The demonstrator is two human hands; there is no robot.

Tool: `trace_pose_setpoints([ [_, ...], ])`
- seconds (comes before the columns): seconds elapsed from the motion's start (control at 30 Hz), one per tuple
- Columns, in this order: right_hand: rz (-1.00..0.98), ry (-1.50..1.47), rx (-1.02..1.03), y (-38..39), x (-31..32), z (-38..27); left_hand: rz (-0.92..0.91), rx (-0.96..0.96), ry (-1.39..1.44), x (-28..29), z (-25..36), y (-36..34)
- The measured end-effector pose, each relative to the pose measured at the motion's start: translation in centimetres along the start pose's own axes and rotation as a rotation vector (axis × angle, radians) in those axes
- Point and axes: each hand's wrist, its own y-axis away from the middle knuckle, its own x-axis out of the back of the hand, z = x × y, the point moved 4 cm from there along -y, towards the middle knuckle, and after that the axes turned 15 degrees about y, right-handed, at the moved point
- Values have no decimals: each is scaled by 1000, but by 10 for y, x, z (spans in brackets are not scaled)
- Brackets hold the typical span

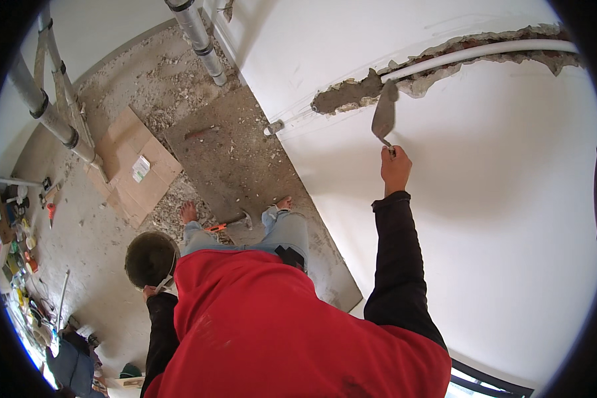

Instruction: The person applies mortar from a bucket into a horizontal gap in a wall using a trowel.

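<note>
My right hand (396,171) grips the handle of a pointed trowel (383,119), its blade reaching up to the wall (471,146). The blade's tip touches or nearly touches a rough channel cut into the white wall. Grey mortar (348,95) fills the left stretch of that channel. Along the right stretch runs a white pipe (484,50), with broken edges around it. Low at my left side, my left hand (150,292) is closed on the rim or handle of a dark bucket (131,260); which one I cannot tell. Inside the bucket is greyish mortar (151,265).
A claw hammer (231,223) with an orange handle lies by my bare feet. Cardboard (123,179) and a dusty board (222,142) cover part of the rubble-strewn floor. Metal poles (202,43) stand at the upper left. Tools and clutter (23,245) line the far left.
</note>
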Motion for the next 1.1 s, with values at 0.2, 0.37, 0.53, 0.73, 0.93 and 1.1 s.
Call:
trace_pose_setpoints([
  [0.2, 28, 25, 123, 20, 88, -48, -28, -195, -106, -5, 7, 1],
  [0.37, -921, -730, 90, 34, 118, -63, -18, -86, -50, -9, 29, -6],
  [0.53, -728, -401, -115, -27, 49, -35, -49, -266, -329, 2, 46, -8],
  [0.73, -647, -514, -39, -53, 45, -32, 97, -47, 119, -1, 29, -6],
  [0.93, -607, -228, -45, -75, 6, -32, 88, -68, 3, -9, 17, -7],
  [1.1, -414, -223, -54, -63, 28, -37, 32, 327, 609, -7, 15, 3],
])
